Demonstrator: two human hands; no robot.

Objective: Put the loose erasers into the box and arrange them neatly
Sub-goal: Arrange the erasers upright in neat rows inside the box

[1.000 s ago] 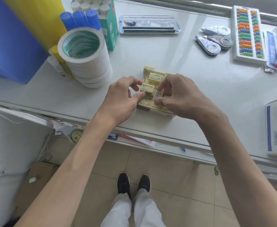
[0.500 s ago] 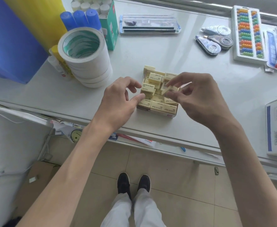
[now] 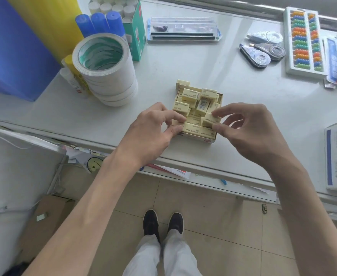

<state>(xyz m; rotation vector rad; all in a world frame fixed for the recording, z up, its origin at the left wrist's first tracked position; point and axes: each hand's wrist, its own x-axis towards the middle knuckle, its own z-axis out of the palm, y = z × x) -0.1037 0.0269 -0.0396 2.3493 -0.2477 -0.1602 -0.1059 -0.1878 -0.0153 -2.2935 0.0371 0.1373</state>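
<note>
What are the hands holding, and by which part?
The right hand pinches a cream eraser by its right end, forefinger above and thumb below. The left hand pinches another eraser at the box's left edge; its hold is mostly hidden.

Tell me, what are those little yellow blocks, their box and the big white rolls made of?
Erasers: likely soft rubber or vinyl, matte pale yellow; printed lettering and a barcode suggest a wrapper, though I can't tell. Box: thin cardboard, judging by its brownish raw rim and printed front. Rolls: tape with matte white paper-like backing, wound in stacked layers.
</note>
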